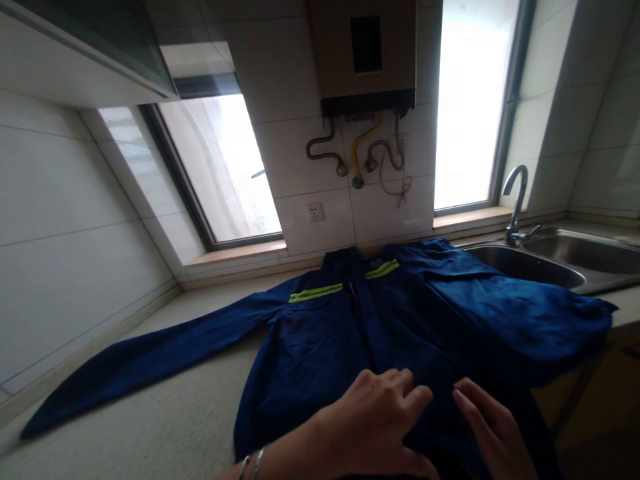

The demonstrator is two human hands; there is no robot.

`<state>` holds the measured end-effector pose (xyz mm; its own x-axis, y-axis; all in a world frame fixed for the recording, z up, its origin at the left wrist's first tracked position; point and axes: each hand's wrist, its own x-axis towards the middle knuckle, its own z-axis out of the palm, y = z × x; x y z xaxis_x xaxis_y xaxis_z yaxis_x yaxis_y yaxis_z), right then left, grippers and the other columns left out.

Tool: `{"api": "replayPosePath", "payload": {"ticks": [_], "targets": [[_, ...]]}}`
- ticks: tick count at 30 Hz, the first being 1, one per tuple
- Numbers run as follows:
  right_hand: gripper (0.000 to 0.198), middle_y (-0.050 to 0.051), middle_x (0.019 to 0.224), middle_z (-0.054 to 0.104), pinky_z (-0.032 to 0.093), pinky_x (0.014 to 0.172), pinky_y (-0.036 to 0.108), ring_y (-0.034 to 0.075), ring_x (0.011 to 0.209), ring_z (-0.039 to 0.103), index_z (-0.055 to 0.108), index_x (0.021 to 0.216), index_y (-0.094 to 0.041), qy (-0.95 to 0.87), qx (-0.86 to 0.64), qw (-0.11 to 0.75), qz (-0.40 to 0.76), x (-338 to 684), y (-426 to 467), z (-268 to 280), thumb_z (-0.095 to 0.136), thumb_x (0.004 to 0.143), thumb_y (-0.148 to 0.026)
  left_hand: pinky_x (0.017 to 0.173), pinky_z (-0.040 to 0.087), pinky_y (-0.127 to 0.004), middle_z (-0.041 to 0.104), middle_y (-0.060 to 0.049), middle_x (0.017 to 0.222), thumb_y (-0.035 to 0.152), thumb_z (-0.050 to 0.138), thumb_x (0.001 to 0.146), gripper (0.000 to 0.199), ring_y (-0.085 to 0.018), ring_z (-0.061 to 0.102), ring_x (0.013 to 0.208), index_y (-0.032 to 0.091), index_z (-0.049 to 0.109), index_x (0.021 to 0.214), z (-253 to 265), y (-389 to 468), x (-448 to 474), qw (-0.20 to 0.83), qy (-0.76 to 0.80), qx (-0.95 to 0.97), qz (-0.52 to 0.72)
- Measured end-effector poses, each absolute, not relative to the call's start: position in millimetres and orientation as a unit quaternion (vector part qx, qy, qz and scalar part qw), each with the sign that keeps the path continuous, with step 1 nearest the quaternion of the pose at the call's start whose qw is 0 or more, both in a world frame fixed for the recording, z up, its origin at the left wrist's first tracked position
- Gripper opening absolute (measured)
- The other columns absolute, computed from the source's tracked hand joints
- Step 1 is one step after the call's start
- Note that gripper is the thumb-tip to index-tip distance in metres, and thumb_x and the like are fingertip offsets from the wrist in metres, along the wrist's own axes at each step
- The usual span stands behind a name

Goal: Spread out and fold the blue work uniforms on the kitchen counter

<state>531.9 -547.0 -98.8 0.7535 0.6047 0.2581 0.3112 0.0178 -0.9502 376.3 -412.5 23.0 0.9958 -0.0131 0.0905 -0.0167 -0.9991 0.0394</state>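
Observation:
A dark blue work jacket (310,353) with yellow-green reflective strips across the chest lies front up on the counter. Its collar points to the wall, and one sleeve (165,357) stretches out to the left. The other sleeve (515,313) spreads toward the sink and hangs over the counter's front edge. Over the lower front, my left hand (380,413) is closed with curled fingers, apparently on the jacket's cloth. My right hand (495,427) is just to its right, fingers bent and close together; what they pinch, if anything, is hidden. Bracelets circle my left wrist.
The pale counter (195,413) runs along a tiled wall. A steel sink (575,273) with a tap (517,200) stands at the right. Above the jacket hangs a water heater (370,53) with pipes, near a socket (315,212). A cabinet (90,53) juts out at upper left.

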Motion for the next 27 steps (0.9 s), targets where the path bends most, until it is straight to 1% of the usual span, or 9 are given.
{"api": "replayPosePath", "payload": {"ticks": [2,5,7,10,12,16,19,23,27], "targets": [[0.034,-0.001,0.063,0.057,0.046,0.049,0.016,0.011,0.054,0.053,0.062,0.072,-0.019,-0.328,-0.683,0.646,0.094,536,-537,-87,0.055,0.080,-0.052,0.070,0.048,-0.030,0.060,-0.010,0.105,0.060,0.057,0.078,0.058,-0.025,0.058,0.096,0.021,0.052,0.120,12,-417,383,-0.006,-0.052,0.994,0.093],[0.030,-0.001,0.068,0.060,0.047,0.051,0.015,0.012,0.060,0.058,0.062,0.079,-0.020,-0.362,-0.659,0.654,0.080,535,-529,-70,0.054,0.082,-0.049,0.079,0.046,-0.030,0.061,-0.008,0.102,0.039,0.053,0.088,0.027,-0.020,0.057,0.093,0.020,0.058,0.107,2,-408,393,0.036,-0.086,0.985,0.144],[0.030,0.004,0.095,0.066,0.053,0.065,0.018,0.018,0.085,0.064,0.063,0.096,-0.022,-0.425,-0.627,0.649,0.076,533,-529,-61,0.058,0.081,-0.047,0.082,0.045,-0.027,0.064,-0.006,0.096,0.031,0.053,0.089,0.017,-0.016,0.059,0.089,0.017,0.062,0.095,-1,-398,397,0.120,-0.087,0.975,0.168],[0.040,0.005,0.131,0.053,0.048,0.093,0.027,0.024,0.119,0.051,0.063,0.111,-0.028,-0.545,-0.594,0.589,0.063,534,-534,-56,0.069,0.074,-0.043,0.077,0.046,-0.022,0.067,-0.006,0.089,0.029,0.058,0.087,0.017,-0.014,0.061,0.084,0.014,0.065,0.091,-1,-388,400,0.260,-0.050,0.945,0.190],[0.033,0.004,0.126,0.058,0.045,0.098,0.027,0.022,0.115,0.055,0.066,0.108,-0.029,-0.573,-0.600,0.555,0.057,537,-535,-57,0.070,0.076,-0.035,0.072,0.047,-0.020,0.069,-0.005,0.086,0.028,0.060,0.086,0.017,-0.013,0.063,0.079,0.013,0.067,0.092,1,-387,401,0.334,-0.012,0.922,0.194],[0.018,0.001,0.105,0.068,0.051,0.087,0.021,0.017,0.095,0.065,0.069,0.097,-0.027,-0.534,-0.611,0.582,0.052,540,-531,-61,0.066,0.080,-0.031,0.069,0.047,-0.018,0.071,-0.003,0.084,0.030,0.063,0.083,0.019,-0.012,0.064,0.075,0.014,0.070,0.091,1,-388,404,0.400,0.047,0.895,0.194],[0.019,0.001,0.095,0.070,0.054,0.076,0.020,0.018,0.086,0.066,0.071,0.093,-0.024,-0.501,-0.630,0.591,0.058,538,-527,-64,0.067,0.078,-0.035,0.065,0.047,-0.018,0.070,-0.002,0.081,0.033,0.060,0.085,0.021,-0.011,0.063,0.071,0.015,0.070,0.090,1,-386,405,0.356,0.068,0.912,0.194],[0.026,0.001,0.078,0.069,0.052,0.060,0.019,0.016,0.067,0.063,0.071,0.087,-0.020,-0.427,-0.670,0.603,0.067,541,-523,-67,0.067,0.075,-0.043,0.063,0.047,-0.026,0.067,-0.008,0.075,0.038,0.049,0.090,0.033,-0.017,0.063,0.071,0.014,0.066,0.076,1,-391,399,0.096,0.093,0.964,0.228],[0.034,-0.002,0.063,0.062,0.046,0.048,0.017,0.012,0.054,0.056,0.071,0.087,-0.019,-0.363,-0.698,0.614,0.071,552,-521,-70,0.067,0.072,-0.048,0.056,0.047,-0.031,0.065,-0.009,0.064,0.038,0.047,0.088,0.031,-0.021,0.062,0.060,0.016,0.067,0.080,-28,-410,395,-0.020,-0.007,0.997,0.073]]}}
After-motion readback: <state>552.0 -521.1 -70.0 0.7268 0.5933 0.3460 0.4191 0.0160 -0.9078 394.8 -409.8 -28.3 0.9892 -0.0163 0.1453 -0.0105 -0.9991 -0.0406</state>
